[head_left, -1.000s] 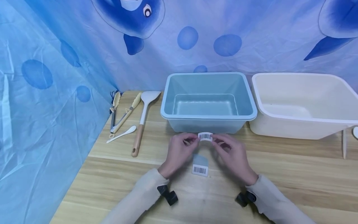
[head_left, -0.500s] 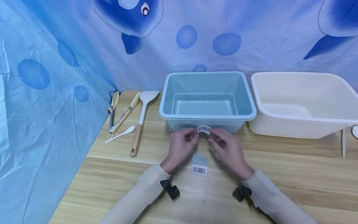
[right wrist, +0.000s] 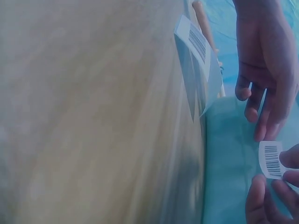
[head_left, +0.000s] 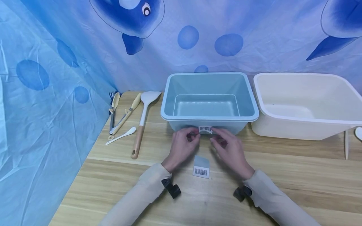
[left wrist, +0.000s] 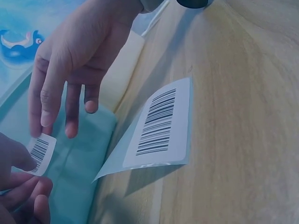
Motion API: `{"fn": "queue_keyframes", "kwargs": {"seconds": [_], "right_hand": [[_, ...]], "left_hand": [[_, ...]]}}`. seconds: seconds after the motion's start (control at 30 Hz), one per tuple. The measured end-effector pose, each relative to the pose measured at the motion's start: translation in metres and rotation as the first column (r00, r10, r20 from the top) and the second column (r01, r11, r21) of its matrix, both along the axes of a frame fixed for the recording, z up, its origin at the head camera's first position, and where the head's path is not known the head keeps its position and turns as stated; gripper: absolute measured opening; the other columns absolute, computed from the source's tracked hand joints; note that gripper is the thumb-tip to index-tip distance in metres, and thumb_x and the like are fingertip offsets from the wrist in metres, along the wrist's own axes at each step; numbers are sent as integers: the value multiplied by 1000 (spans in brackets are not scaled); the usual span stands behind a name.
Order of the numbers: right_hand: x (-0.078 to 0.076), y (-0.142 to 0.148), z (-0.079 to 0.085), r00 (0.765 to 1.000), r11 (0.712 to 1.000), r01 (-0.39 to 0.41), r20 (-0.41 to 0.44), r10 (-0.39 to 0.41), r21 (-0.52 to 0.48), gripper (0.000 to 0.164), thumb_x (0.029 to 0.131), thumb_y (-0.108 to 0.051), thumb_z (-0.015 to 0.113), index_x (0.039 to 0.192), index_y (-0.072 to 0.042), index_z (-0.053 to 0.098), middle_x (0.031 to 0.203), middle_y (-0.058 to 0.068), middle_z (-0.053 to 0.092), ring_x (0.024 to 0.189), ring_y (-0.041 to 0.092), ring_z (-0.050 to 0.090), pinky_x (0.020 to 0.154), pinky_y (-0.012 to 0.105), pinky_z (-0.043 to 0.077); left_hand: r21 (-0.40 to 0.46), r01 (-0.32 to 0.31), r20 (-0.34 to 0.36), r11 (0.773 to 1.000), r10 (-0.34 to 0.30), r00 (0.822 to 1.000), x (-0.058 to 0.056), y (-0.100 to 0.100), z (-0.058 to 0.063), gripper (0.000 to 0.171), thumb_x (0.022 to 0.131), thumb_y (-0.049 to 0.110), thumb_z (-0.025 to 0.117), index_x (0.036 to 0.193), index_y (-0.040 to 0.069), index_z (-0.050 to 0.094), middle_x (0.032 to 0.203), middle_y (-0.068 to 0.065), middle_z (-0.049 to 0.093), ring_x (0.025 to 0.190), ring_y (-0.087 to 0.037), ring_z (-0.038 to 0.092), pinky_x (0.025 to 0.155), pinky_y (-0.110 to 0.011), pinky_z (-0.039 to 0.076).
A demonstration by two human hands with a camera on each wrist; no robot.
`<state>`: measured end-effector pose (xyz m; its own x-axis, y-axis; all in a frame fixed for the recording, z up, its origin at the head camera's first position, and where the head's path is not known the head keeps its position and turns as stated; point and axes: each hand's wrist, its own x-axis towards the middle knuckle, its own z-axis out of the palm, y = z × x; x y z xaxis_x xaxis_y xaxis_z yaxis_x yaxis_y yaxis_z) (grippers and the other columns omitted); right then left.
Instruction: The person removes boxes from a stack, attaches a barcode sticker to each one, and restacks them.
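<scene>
A white barcode sticker, its lower edge arched, is at the front wall of the light-blue basin. My left hand holds its left end with curled fingers; my right hand holds the right end the same way. In the left wrist view a fingertip lies over the sticker. The right wrist view shows a right-hand fingertip on the sticker too. Whether its back touches the wall is hard to tell. A second barcode sticker lies on its curled backing sheet, between my forearms.
A white basin stands right of the blue one. On the wooden table at left lie a spatula, a small white spoon and two tongs. A blue curtain hangs behind.
Both hands have moved slightly forward with the sticker, from in front of the blue basin up to its front wall. The second sticker and its backing stay on the table.
</scene>
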<state>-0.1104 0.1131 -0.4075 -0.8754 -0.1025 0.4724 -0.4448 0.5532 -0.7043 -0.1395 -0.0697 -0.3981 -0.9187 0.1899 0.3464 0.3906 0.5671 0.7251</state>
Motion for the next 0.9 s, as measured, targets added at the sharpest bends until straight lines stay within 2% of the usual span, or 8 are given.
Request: {"fn": "queue_keyframes", "kwargs": {"seconds": [0.27,0.43,0.7,0.83,0.9], "right_hand": [[-1,-2,-1,999,999,36,24,-37,27,36,84,-7,72,120,-5,66,96,14,69,74,15,64,64,31,56],[-2,-3,-1,999,999,36,29,-36,23,35,84,-6,72,119,-6,66,98,14,69,75,16,65,65,33,57],[-3,-4,-2,997,997,69,37,-70,37,34,85,-8,72,118,-7,67,99,15,69,77,21,65,67,40,54],[-3,-2,-2,997,997,65,33,-66,37,32,85,-8,71,117,-5,67,97,14,69,79,22,65,68,40,54],[-3,-1,-2,997,998,52,55,-53,23,29,85,-6,71,113,-3,67,94,12,70,79,21,65,68,37,55]], "left_hand": [[0,-1,14,1000,1,1000,0,0,2,15,81,5,70,96,3,74,82,-6,73,66,-10,63,60,-19,50],[4,4,31,1000,-4,1000,0,0,2,15,82,5,70,96,2,73,81,-6,73,65,-11,63,61,-19,50],[15,-37,62,999,36,997,0,0,1,16,82,6,70,96,2,74,80,-7,73,65,-11,63,61,-20,50],[36,-53,92,998,49,995,0,-2,-1,15,82,5,69,96,2,74,83,-7,73,66,-10,62,60,-19,49],[51,-36,97,998,31,995,0,-3,0,15,83,3,68,96,3,74,84,-6,73,67,-10,61,61,-19,50]]}}
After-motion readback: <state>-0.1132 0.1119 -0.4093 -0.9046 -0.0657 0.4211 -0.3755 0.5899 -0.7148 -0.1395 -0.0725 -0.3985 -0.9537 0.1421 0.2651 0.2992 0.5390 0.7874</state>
